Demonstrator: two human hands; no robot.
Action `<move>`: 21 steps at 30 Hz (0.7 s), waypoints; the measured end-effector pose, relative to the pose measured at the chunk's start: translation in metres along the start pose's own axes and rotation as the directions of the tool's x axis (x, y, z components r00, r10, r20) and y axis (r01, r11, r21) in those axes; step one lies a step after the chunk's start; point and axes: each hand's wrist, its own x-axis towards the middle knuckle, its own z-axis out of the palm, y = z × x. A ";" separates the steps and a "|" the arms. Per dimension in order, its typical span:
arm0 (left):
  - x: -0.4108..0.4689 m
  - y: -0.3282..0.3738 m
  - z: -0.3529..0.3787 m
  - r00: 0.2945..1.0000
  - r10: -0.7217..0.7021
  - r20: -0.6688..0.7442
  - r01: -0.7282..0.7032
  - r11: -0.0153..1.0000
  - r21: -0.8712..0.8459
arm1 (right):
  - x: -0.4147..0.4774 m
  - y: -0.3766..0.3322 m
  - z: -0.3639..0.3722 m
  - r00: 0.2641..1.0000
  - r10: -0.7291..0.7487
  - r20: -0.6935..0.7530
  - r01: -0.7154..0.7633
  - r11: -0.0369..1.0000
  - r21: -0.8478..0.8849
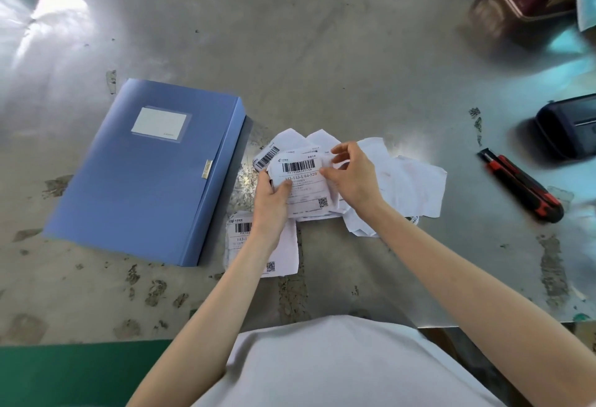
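White, thin and crumpled, the shipping label I am watching is sitting between both hands, over a loose pile of slips on the scuffed grey metal surface. My left hand is pinching its lower left edge, thumb lying on the print; my right hand is pinching its upper right corner. It is carrying a barcode, a line reading roughly 143-143-1 04-520, and a small QR code. A smooth blue file box is lying just left, a red-and-black utility knife well right.

Bright daylight; glare upper left, corners blurred.
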 end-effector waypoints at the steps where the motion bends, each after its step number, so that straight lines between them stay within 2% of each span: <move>1: -0.005 0.000 -0.004 1.000 0.005 -0.014 -0.005 1.000 0.005 | -0.003 0.000 0.001 1.000 0.000 0.014 0.000 1.000 0.006; 10: -0.042 -0.011 -0.049 0.989 0.026 -0.148 -0.012 0.995 0.096 | -0.034 0.003 0.026 0.981 0.037 0.189 -0.058 0.993 0.107; 15: -0.056 -0.026 -0.066 0.988 0.042 -0.151 -0.009 0.977 0.213 | -0.046 0.011 0.039 0.971 0.003 0.241 -0.013 0.999 0.040; 18: -0.060 -0.036 -0.073 0.984 0.095 -0.153 -0.036 0.935 0.354 | -0.051 0.015 0.045 0.965 0.004 0.261 -0.003 1.000 -0.005; 21: -0.058 -0.044 -0.075 0.971 0.191 -0.142 -0.089 0.844 0.528 | -0.055 0.021 0.050 0.958 0.010 0.286 0.003 0.999 -0.045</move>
